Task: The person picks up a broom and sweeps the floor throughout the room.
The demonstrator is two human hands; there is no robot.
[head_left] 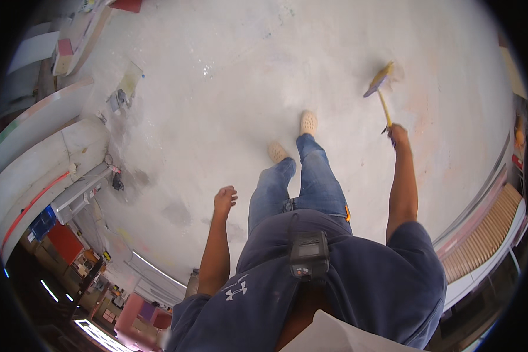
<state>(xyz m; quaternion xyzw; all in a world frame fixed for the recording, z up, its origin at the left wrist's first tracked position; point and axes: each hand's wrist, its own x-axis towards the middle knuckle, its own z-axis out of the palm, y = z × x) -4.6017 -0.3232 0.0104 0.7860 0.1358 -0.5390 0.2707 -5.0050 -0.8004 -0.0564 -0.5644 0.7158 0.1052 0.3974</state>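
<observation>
In my right hand (398,135) is the yellow handle of what looks like a broom (383,107), its fingers wrapped round the end. The broom's wide head, yellow with a purple-grey edge, points ahead over the pale floor (240,94) and is smeared by motion. I cannot tell whether the head touches the floor. My left hand (224,199) hangs out to the left side with loosely bent fingers and holds nothing.
Large curved white panels (53,152) line the left side. A flat scrap (126,88) lies on the floor ahead left. To the right stands a ribbed brown-and-white piece (484,234). Behind me at left is a pink chair-like object (136,317).
</observation>
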